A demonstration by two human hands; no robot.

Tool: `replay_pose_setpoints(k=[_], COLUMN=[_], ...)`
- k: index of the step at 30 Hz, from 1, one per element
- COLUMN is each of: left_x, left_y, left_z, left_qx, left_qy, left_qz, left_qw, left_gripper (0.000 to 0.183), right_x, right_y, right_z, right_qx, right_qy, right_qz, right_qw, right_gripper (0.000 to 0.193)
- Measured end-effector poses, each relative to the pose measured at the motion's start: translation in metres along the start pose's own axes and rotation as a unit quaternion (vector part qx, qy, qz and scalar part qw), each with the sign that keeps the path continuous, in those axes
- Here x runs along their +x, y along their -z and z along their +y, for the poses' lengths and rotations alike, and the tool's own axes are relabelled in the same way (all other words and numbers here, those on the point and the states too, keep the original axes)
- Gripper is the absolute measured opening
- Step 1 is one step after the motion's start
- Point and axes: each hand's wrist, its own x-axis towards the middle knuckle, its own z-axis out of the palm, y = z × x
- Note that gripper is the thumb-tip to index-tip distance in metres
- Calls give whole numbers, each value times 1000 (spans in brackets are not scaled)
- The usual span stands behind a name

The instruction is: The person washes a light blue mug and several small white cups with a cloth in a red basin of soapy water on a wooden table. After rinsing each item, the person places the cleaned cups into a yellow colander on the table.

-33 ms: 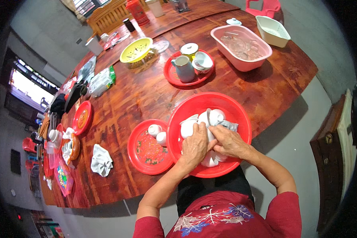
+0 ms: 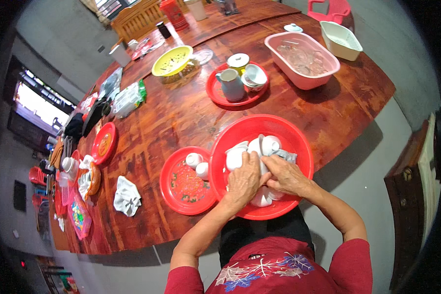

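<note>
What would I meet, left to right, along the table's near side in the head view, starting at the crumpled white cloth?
Crumpled white cloth → round red patterned tray → round red basin.

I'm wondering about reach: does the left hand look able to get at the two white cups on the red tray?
Probably yes: the white cups sit uncovered on the red tray, close to the left hand; only the rim of the red basin seems to stand between.

left hand (image 2: 245,180): fingers bent, pointing to one o'clock. right hand (image 2: 286,176): fingers bent, pointing to ten. left forearm (image 2: 206,226): slanting toward one. right forearm (image 2: 332,208): toward ten.
</note>
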Motion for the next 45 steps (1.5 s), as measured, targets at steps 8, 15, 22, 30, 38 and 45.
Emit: replay_pose_setpoints(k=[8, 15, 22, 30, 38, 45], left_x=[-2, -34, -42, -33, -47, -42], left_y=[27, 71, 40, 19, 37, 113], left_z=[7, -106, -159, -171, -182, -118], left_qx=[42, 12, -52, -14, -55, -229], left_qy=[52, 78, 126, 121, 117, 131], left_qz=[-38, 140, -87, -49, 78, 101], left_qw=[997, 987, 987, 991, 989, 959], left_gripper=[48, 57, 76, 58, 54, 56], right_x=[4, 2, 4, 4, 14, 9], right_y=[-1, 21, 42, 32, 5, -3], right_z=[7, -2, 9, 27, 36, 51], right_qx=[17, 24, -52, -336, -386, -377], right_qy=[-7, 6, -4, 35, 37, 35], right_qz=[-19, -23, 45, -31, -20, -11], right_qw=[1000, 999, 998, 941, 921, 925], right_gripper=[54, 56, 39, 19, 10, 10])
